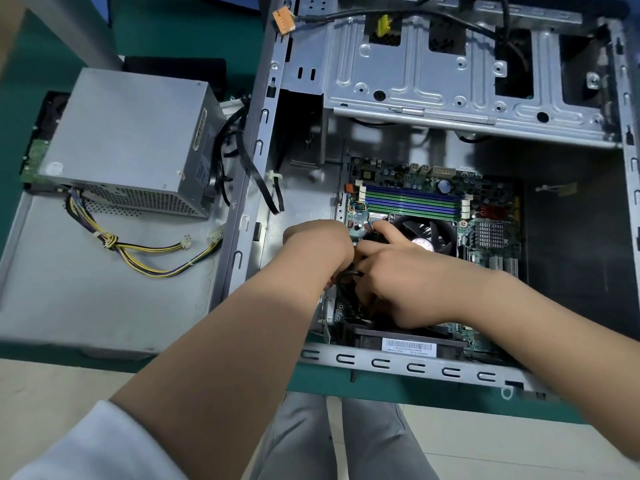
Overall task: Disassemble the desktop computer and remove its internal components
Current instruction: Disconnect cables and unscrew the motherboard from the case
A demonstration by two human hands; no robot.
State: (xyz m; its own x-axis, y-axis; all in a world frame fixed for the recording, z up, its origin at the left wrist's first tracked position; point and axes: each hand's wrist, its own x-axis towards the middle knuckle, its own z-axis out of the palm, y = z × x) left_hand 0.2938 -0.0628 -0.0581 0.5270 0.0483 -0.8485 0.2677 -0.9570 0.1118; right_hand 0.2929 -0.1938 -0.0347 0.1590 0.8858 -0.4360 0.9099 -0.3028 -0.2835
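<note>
The open grey computer case (408, 363) lies on its side on a green table. Its motherboard (433, 199) shows green and blue memory slots and a round black CPU fan (429, 230). My left hand (317, 247) is curled at the board's left edge, beside the fan. My right hand (398, 271) lies over the fan's near side with the index finger stretched toward the fan's upper left corner. A black cable (349, 273) runs between the two hands, and both seem to hold it. The fingertips are hidden.
A removed grey power supply (135, 140) with yellow and black cable bundles (149, 251) rests on the detached side panel (86, 299) at left. The empty metal drive cage (433, 74) fills the case's far half. A black rear fan (398, 339) sits at the near case wall.
</note>
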